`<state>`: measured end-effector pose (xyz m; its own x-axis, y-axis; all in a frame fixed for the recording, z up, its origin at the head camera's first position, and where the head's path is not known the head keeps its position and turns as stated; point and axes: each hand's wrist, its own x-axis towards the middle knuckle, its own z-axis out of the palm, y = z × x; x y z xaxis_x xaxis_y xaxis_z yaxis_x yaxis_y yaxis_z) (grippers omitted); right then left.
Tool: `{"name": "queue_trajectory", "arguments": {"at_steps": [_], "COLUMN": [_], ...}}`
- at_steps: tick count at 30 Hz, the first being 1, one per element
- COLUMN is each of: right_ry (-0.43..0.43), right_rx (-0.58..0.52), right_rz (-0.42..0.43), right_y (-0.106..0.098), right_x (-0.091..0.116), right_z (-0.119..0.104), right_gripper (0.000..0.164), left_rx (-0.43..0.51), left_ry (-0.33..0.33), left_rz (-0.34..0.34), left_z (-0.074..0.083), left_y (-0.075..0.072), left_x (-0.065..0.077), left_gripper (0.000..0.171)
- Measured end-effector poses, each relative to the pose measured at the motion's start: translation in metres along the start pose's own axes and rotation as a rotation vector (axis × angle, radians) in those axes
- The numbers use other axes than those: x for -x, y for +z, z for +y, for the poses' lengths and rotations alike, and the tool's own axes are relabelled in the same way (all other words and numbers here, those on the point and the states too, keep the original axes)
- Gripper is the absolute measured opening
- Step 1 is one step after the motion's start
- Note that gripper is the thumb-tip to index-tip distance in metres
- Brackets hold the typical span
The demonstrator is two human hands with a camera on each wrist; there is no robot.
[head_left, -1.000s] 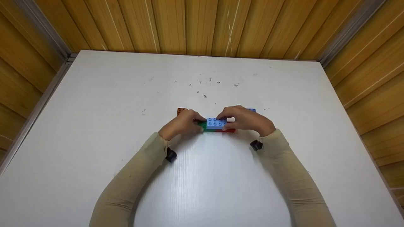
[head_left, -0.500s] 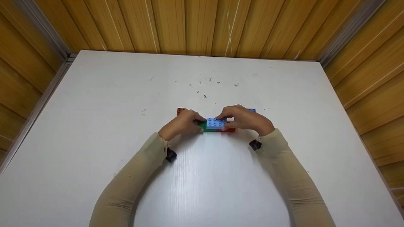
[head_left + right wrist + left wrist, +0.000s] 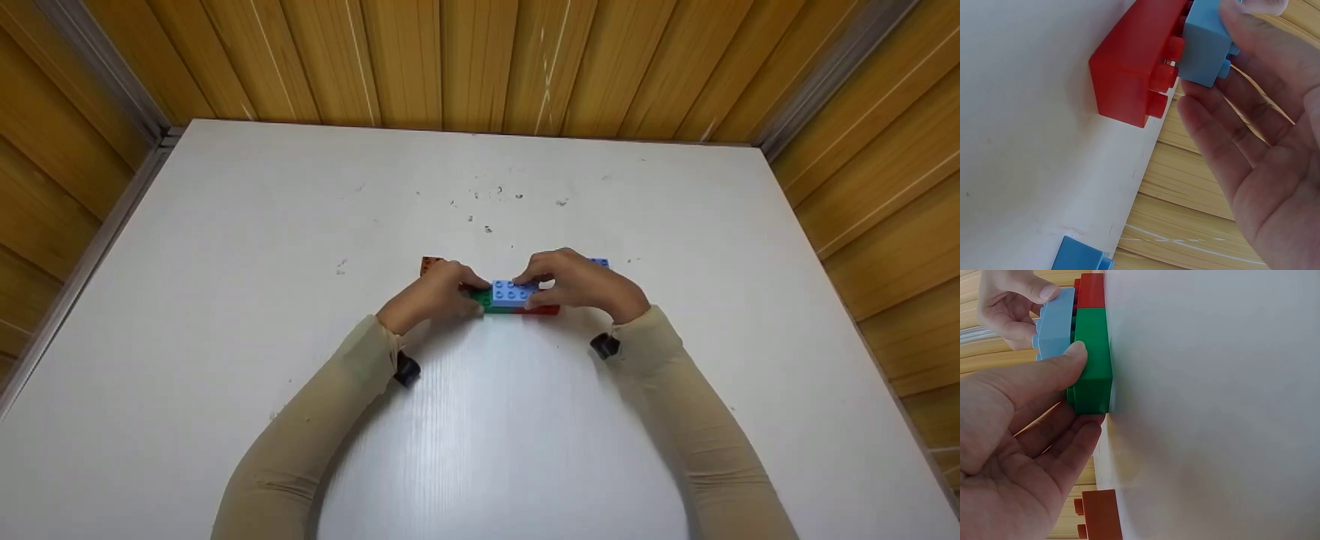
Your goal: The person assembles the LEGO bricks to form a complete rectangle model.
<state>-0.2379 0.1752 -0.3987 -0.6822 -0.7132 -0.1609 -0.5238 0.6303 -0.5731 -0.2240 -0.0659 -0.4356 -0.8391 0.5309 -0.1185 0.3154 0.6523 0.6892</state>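
Two toy building bricks stand end to end on the white table, a green brick (image 3: 1093, 354) on the left and a red brick (image 3: 1126, 70) on the right. Bridging them is a light blue brick (image 3: 506, 294); in both wrist views their studs show in a narrow gap beneath it. My left hand (image 3: 435, 296) grips the green brick between thumb and fingers, the thumb tip at the light blue brick's lower edge. With thumb and fingertips my right hand (image 3: 589, 283) pinches the light blue brick's right part.
An orange-brown brick (image 3: 1102, 514) lies on the table (image 3: 480, 420) beyond my left hand. Another blue brick (image 3: 1077, 257) lies beyond my right hand. Wood-look panels (image 3: 480, 67) rise behind the table's far edge and at both sides.
My right hand and wrist have shifted very slightly left, the thumb sliding a little along the light blue brick's front. The left hand and the bricks look still.
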Motion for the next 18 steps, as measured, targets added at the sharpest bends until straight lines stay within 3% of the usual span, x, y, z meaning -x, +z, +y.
{"name": "queue_trajectory", "arguments": {"at_steps": [12,18], "right_ry": [0.065,0.059], "right_rx": [-0.012,-0.011], "right_rz": [-0.02,-0.011], "right_y": [-0.0003,-0.0003], "right_x": [-0.0041,-0.0042], "right_z": [0.0013,-0.0013], "right_gripper": [0.035,0.035], "left_rx": [0.005,-0.011], "left_ry": [0.005,-0.027], "left_rz": [-0.006,-0.024], "left_z": [0.0015,0.002], "left_y": [-0.0009,-0.0007], "left_x": [0.0003,-0.0018], "left_gripper": [0.039,0.041]}}
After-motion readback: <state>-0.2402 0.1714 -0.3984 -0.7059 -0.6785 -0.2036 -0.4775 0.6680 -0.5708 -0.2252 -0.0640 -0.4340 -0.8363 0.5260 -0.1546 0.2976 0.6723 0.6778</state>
